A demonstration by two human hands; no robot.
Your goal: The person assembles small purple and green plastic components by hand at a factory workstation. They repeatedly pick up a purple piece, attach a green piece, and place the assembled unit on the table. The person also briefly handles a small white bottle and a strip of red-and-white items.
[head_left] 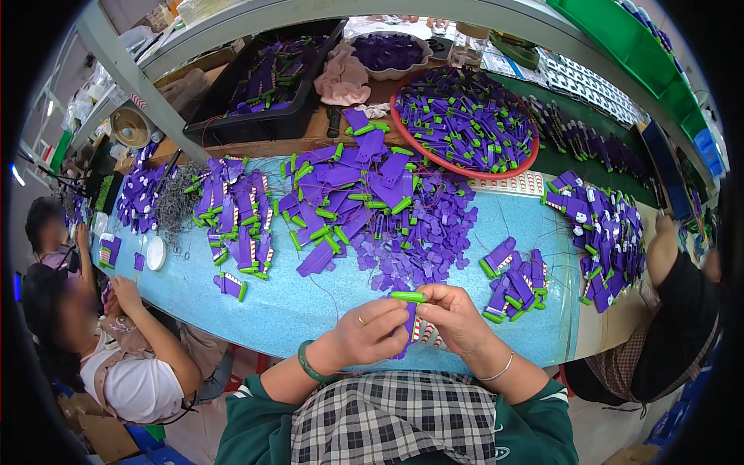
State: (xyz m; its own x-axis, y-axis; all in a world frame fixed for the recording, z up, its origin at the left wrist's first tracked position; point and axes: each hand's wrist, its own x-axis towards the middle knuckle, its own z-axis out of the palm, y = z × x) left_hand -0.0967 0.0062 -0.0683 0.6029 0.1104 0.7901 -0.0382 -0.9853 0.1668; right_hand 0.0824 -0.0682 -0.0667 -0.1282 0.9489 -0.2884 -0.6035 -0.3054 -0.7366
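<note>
Close to the table's near edge, both hands hold one flat purple plastic piece with a bright green rounded end (408,297). My left hand (370,332) has its fingers closed at the piece's left side, thumb and fingertips pinched together. From the other side my right hand (456,316) pinches near the green end, thumb and forefinger together. The purple body runs down between the hands, partly hidden by the fingers. Just beyond my fingertips spreads a heap of small loose purple plastic parts (418,252). Farther back lies a pile of larger purple-and-green pieces (341,194) with thin wires.
A red round basket (535,159) full of purple-and-green pieces stands at the back right, a black tray (217,136) at the back left. Smaller clusters lie left (236,217) and right (519,283) on the blue table (310,310). Co-workers sit at both sides.
</note>
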